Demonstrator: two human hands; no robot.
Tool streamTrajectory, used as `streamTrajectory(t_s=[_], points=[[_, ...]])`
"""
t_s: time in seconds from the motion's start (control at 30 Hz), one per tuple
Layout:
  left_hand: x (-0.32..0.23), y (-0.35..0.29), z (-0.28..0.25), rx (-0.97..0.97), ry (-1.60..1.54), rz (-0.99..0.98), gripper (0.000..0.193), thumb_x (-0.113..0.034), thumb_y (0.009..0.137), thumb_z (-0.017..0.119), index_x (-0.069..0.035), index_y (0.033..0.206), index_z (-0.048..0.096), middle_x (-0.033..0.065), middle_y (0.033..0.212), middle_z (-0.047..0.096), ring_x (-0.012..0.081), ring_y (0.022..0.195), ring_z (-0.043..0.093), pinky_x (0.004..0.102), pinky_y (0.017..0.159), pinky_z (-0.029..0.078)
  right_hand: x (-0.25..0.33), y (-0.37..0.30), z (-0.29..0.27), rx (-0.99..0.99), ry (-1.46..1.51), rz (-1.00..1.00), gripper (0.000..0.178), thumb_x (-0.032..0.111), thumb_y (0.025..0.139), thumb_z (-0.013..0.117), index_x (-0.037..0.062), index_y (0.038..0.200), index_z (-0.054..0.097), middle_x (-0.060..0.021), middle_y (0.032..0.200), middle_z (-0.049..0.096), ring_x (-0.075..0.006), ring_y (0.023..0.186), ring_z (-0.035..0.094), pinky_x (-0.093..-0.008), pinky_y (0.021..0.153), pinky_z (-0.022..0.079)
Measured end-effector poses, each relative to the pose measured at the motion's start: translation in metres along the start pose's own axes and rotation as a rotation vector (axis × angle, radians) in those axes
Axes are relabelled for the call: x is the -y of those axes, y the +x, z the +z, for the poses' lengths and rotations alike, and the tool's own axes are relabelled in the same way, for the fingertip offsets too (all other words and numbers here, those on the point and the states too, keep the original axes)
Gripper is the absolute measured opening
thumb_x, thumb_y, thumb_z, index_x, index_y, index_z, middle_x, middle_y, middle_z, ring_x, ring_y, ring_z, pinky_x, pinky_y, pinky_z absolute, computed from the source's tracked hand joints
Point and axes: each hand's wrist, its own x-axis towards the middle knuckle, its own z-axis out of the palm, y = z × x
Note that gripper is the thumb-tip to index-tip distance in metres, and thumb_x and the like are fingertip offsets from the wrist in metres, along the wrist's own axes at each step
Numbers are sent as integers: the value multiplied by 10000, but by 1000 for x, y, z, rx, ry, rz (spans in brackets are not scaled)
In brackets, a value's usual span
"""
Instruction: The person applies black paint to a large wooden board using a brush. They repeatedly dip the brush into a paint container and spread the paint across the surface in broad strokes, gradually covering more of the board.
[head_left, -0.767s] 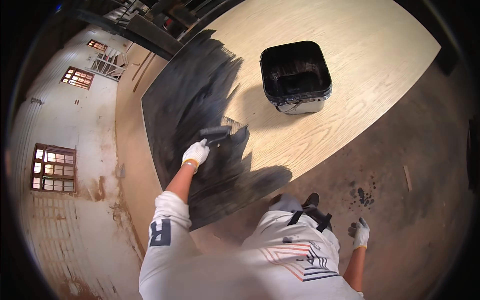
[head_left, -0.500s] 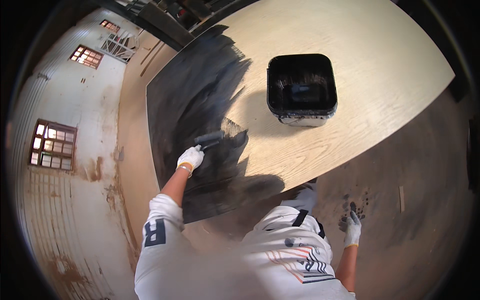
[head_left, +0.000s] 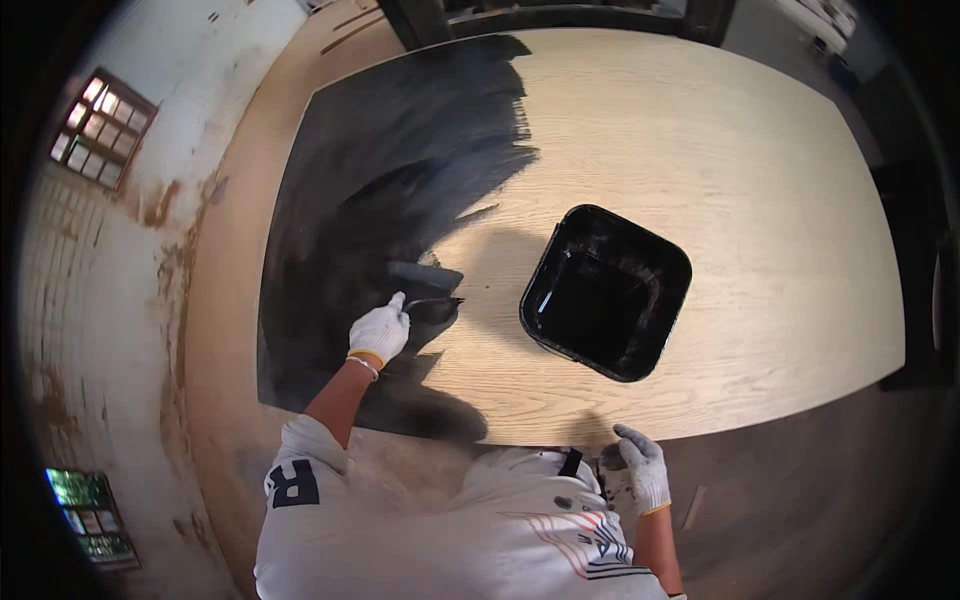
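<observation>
My left hand, in a white knit glove with a yellow cuff, is closed round the handle of a paint roller. The roller's dark cover lies on the black-painted left part of a pale wood-grain board, close to the ragged edge of the paint. On the board to the right stands a square black bucket, its inside coated with wet black paint. My right hand, gloved with dark-stained fingertips, hangs at the board's near edge, fingers apart and holding nothing.
To the left runs a stained white wall with barred windows. Dark metal framework stands beyond the board's far edge. On the brown floor at the near right lies a thin strip.
My view has turned, so the board and bucket sit differently in it. My left hand still holds the roller on the painted area. My right hand has come up to the board's near edge.
</observation>
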Motion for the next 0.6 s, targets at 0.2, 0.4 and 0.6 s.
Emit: streamTrajectory(t_s=[0.2,0.4,0.6], points=[[-60,-4,12,-38,-236,-197,571,-398,1036,500,-195,1568,536,236,1151,764,425,1091,728,534,955,571,84,20,23,482,-250,-51,358,118,1091,610,-26,1418,637,-109,1072,766,-152,961,736,-281,902,584],[-100,-89,28,-598,-908,-344,540,-332,1042,596,-27,1487,566,289,1217,733,424,1146,710,473,995,549,174,-5,73,880,-657,-440,469,166,1094,631,-49,1505,562,-169,1272,758,-209,1182,719,-310,1053,540],[-211,-214,-35,-826,-1279,-13,395,-88,1041,519,46,1405,590,226,1249,716,330,1140,696,399,1019,531,185,9,113,798,-519,-743,651,352,1066,666,-37,1559,495,-263,1341,714,-319,1261,708,-369,1037,544]])
